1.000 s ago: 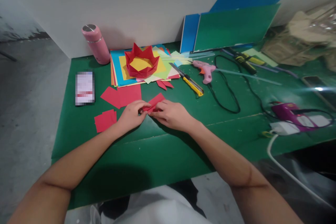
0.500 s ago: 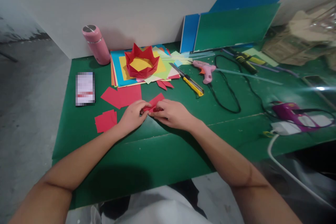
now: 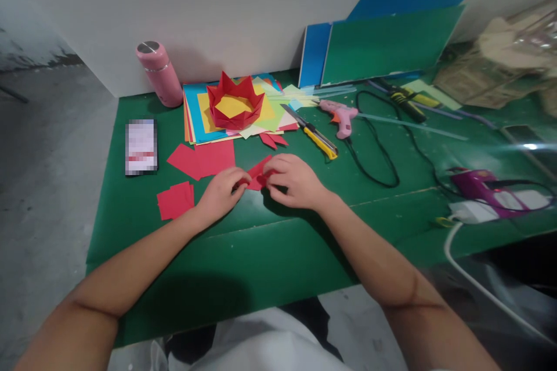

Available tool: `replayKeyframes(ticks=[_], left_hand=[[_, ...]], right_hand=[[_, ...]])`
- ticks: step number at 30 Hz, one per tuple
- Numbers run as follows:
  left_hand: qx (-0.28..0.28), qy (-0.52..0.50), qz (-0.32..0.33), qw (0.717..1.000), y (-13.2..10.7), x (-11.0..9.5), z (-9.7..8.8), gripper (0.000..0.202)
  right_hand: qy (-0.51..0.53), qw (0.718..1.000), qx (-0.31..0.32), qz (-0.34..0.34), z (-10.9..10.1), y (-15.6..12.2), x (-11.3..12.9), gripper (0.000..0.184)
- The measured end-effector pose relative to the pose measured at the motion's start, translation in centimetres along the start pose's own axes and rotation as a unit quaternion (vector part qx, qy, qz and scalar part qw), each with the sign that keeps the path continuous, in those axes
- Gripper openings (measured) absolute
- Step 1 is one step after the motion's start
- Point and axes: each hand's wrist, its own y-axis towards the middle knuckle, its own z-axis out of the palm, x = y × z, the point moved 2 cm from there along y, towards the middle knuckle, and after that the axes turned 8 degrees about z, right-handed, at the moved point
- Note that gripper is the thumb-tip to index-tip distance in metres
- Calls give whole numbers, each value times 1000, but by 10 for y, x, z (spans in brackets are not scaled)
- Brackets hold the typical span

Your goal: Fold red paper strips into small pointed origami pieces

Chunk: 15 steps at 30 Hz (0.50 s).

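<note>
Red paper squares [image 3: 175, 201] flat on the green table [image 3: 261, 266]. Then, pinched between thumb and fingers of the left hand [image 3: 223, 191]: the left end of a folded red paper [image 3: 257, 177], between both hands. At its other end, the right hand [image 3: 296, 181], fingers curled; pinching or merely touching, impossible to tell. Farther right, a yellow cutter [image 3: 319, 142].

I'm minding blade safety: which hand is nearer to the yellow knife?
The right hand. It is just on the person's side of the knife, apart from it. The left hand is farther off, to the left, beyond the folded red paper.
</note>
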Motion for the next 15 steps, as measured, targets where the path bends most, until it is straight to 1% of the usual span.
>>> replayKeyframes(ticks=[2, 3, 5, 7, 10, 12, 13, 15], left_hand=[[1, -4, 20, 1000, -1, 1, 1, 12], [3, -5, 30, 1000, -1, 1, 2, 12], [5, 1, 48, 999, -2, 1, 2, 15], [-7, 23, 57, 998, -3, -1, 1, 20], [-45, 93, 55, 993, -5, -3, -2, 25], [-57, 133, 56, 988, -5, -4, -4, 27], [-53, 141, 62, 987, -5, -5, -4, 28], [-25, 139, 88, 986, -5, -5, -3, 32]], right_hand=[[14, 998, -53, 23, 3, 1, -2, 24], [17, 997, -63, 33, 5, 1, -4, 24], [15, 998, -46, 47, 12, 1, -6, 28], [23, 998, -25, 60, 17, 1, -8, 29], [71, 992, -33, 101, 19, -2, -11, 32], [112, 983, -33, 139, 18, -3, -11, 36], [127, 979, -27, 157, 17, -3, -11, 40], [143, 973, -15, 183, 17, -3, -11, 47]])
